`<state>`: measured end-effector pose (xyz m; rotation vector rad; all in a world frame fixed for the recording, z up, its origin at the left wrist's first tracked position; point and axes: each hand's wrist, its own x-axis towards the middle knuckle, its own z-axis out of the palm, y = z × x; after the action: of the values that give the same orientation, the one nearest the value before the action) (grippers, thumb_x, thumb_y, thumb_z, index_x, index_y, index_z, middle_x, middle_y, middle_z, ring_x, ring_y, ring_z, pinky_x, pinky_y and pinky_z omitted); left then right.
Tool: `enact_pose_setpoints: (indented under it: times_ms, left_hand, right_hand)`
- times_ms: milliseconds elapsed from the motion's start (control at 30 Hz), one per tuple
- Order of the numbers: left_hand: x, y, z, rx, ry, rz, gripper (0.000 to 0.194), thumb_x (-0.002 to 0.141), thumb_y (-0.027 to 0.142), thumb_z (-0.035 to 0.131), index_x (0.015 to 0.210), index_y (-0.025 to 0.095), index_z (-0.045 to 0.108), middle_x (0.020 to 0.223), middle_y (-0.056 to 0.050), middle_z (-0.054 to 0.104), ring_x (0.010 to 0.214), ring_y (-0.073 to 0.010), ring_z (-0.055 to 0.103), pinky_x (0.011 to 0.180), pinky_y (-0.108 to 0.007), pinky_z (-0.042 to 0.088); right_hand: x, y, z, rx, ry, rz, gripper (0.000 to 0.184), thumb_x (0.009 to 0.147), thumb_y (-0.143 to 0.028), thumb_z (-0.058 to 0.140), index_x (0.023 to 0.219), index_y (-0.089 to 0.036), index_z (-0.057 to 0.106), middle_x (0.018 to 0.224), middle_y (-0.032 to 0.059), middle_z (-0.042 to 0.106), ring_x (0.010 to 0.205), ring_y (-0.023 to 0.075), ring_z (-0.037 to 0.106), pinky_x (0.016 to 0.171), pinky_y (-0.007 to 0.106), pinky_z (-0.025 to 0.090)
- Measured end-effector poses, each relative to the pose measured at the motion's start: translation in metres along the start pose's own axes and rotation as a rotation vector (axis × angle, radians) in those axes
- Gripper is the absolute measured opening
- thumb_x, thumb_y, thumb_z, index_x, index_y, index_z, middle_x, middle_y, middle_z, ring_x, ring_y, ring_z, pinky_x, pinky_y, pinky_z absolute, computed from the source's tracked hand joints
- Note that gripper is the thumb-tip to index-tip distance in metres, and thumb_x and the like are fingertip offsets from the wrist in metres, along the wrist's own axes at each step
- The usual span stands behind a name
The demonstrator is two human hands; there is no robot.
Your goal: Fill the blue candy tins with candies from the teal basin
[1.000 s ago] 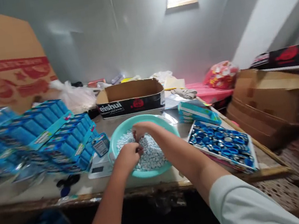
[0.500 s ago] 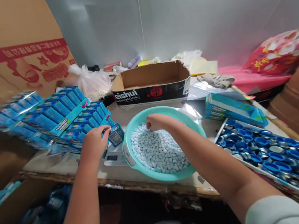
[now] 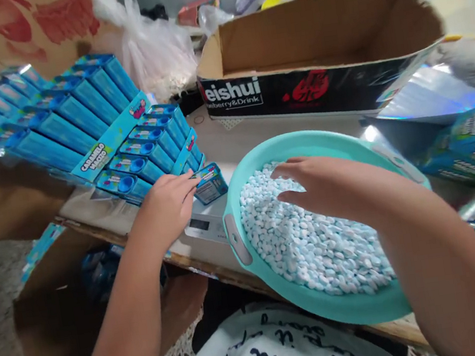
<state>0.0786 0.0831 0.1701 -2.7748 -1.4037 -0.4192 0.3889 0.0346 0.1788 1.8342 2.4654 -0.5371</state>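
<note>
Over the far left of the pale pellets (image 3: 324, 254), the fingers of the right hand (image 3: 316, 183) are being held wide, thumb apart, with nothing seen between them. Farther left, the fingers of the left hand (image 3: 170, 203) are being held close together at a small blue box (image 3: 210, 187); whether it is being gripped or only touched cannot be told, the palm being turned out of view. If only its upper edge is being pressed, the box could be tipped, or nudged along the white scale (image 3: 213, 229) on which it seems to be standing. The pellets are being contained by a teal basin (image 3: 314, 306), its near rim being placed close to the edge of the desk (image 3: 232, 143). Its right side is being crossed by the right forearm, so a downward lean could tilt it and pellets could be spilled. At far left, blue packs (image 3: 76, 116) are being stacked at a slant; by a careless knock, some could be toppled, perhaps into the open carton (image 3: 180, 302) below the near edge.
</note>
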Motion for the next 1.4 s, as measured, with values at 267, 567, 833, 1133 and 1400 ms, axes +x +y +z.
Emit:
enact_pose_setpoints:
  times_ms: [267,567,833,1133,1400]
  left_hand:
    - [-0.015,0.115,0.015,-0.247,-0.134,0.176,0.024,0.099,0.027,0.048,0.105,0.018,0.07,0.112,-0.009,0.068,0.105,-0.0229,0.062,0.092,-0.039,0.053]
    - [-0.002,0.163,0.046,-0.306,-0.402,0.491,0.014,0.09,0.016,0.057,0.087,0.015,0.07,0.086,-0.011,0.066,0.083,-0.0253,0.065,0.064,-0.035,0.049]
    - [-0.001,0.155,0.05,-0.374,-0.338,0.519,0.017,0.094,0.021,0.056,0.089,0.018,0.071,0.083,-0.007,0.067,0.084,-0.0258,0.064,0.067,-0.037,0.049]
    - [0.0,0.155,0.048,-0.349,-0.359,0.537,0.017,0.095,0.023,0.055,0.094,0.017,0.071,0.083,-0.006,0.066,0.081,-0.0233,0.065,0.068,-0.037,0.049]
    - [-0.002,0.155,0.047,-0.31,-0.282,0.57,0.016,0.096,0.027,0.055,0.095,0.02,0.069,0.084,-0.004,0.065,0.081,-0.0205,0.064,0.072,-0.035,0.048]
  right_hand:
    - [0.013,0.013,0.029,-0.006,-0.004,-0.028,0.055,0.084,-0.046,0.063,0.134,-0.027,0.058,0.136,0.0112,0.06,0.107,0.0345,0.066,0.09,0.046,0.055]
    - [0.02,0.016,0.033,0.012,-0.13,0.065,0.058,0.084,-0.047,0.06,0.139,-0.027,0.055,0.14,0.0059,0.062,0.114,0.0342,0.065,0.1,0.047,0.051]
    - [0.02,0.014,0.025,0.027,-0.158,0.093,0.059,0.086,-0.05,0.056,0.14,-0.026,0.055,0.137,0.0062,0.064,0.119,0.034,0.062,0.098,0.047,0.053]
    - [0.023,0.013,0.029,0.11,-0.169,0.128,0.056,0.081,-0.049,0.063,0.134,-0.032,0.057,0.134,0.0052,0.067,0.116,0.033,0.065,0.093,0.05,0.056]
    - [0.025,0.021,0.029,0.09,-0.152,0.122,0.056,0.085,-0.051,0.061,0.137,-0.031,0.056,0.133,0.0055,0.067,0.115,0.0328,0.065,0.092,0.048,0.057]
